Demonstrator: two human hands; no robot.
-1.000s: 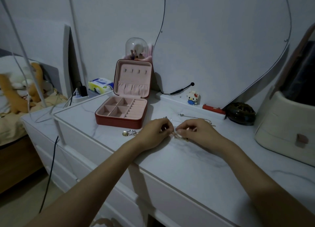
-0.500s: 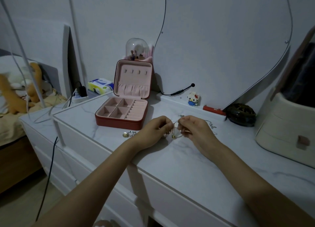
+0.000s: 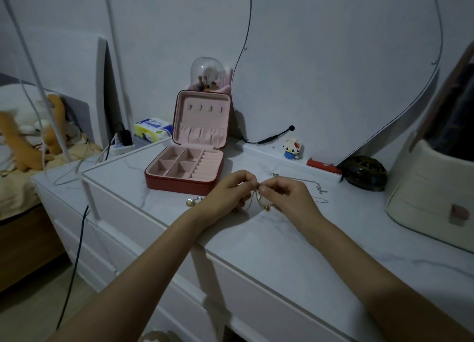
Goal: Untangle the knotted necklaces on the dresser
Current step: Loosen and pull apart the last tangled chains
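The person is mid-untangle, left hand and right hand each pinching the knotted necklaces just above the near middle of the dresser, so next seems a gentle teasing apart of looped strands

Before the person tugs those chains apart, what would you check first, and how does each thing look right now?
1. Both hands on the tangle: left hand and right hand each pinch the knotted necklaces. Ok.
2. Knot lifted off the dresser top: strands hang down between the hands. Ok.
3. Knot plainly seen: dim light, links too fine. Cannot tell.
4. Loose silver chain free of the tangle: cannot tell.
5. Shell pendant lying on the top, clear of the edge: ok.
6. Jewellery box open, ready for freed pieces: ok.
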